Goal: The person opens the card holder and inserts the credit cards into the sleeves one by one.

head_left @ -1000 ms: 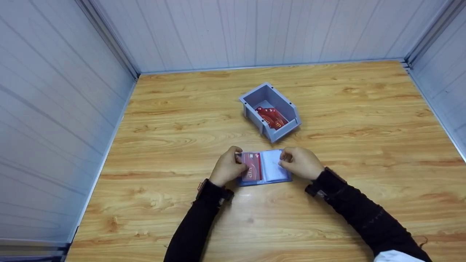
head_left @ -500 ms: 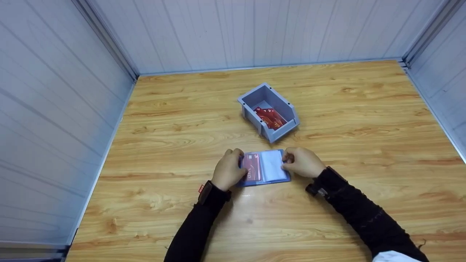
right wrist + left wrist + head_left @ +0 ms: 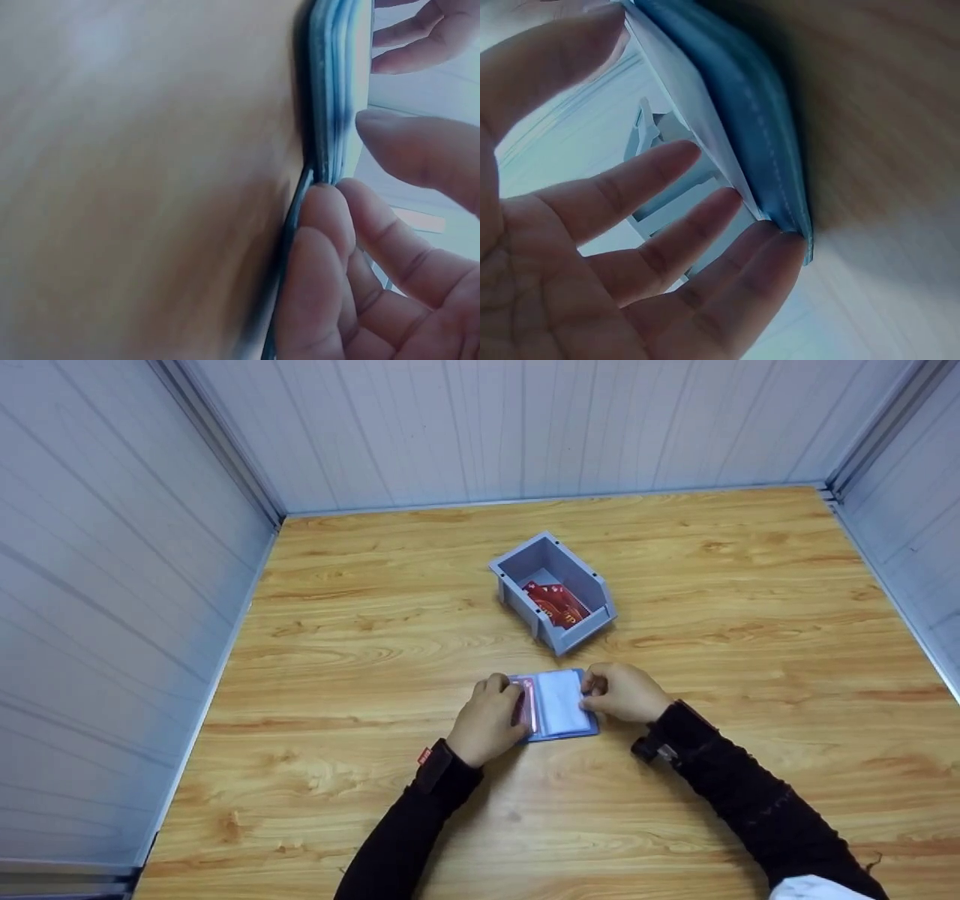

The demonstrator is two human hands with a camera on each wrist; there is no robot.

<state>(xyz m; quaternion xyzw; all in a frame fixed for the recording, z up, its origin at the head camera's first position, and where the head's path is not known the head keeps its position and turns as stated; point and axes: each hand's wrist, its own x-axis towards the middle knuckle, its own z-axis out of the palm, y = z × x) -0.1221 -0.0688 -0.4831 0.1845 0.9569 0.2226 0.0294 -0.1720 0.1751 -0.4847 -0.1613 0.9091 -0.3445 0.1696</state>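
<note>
A blue card holder (image 3: 562, 703) lies spread flat on the table, with pale clear sleeves on its right half. In its left half sits a red card (image 3: 526, 709), mostly covered by my left hand (image 3: 491, 718). That hand reaches over the left half, its extended fingers (image 3: 720, 206) touching the holder's edge. At the right edge, my right hand (image 3: 624, 694) pinches the sleeves, thumb on top and curled fingers at the side. The right wrist view shows the stacked sleeves (image 3: 337, 90) edge-on between that thumb and the fingers (image 3: 326, 217).
Behind the holder stands a grey plastic bin (image 3: 525, 607) with several red cards (image 3: 556, 604) inside. The wood-grain table (image 3: 360, 607) is bounded by pale panel walls (image 3: 480, 427) at the back and sides.
My left hand has shifted right over the holder's left half, covering more of the red card. My right hand has moved slightly toward the holder's right edge and stays there.
</note>
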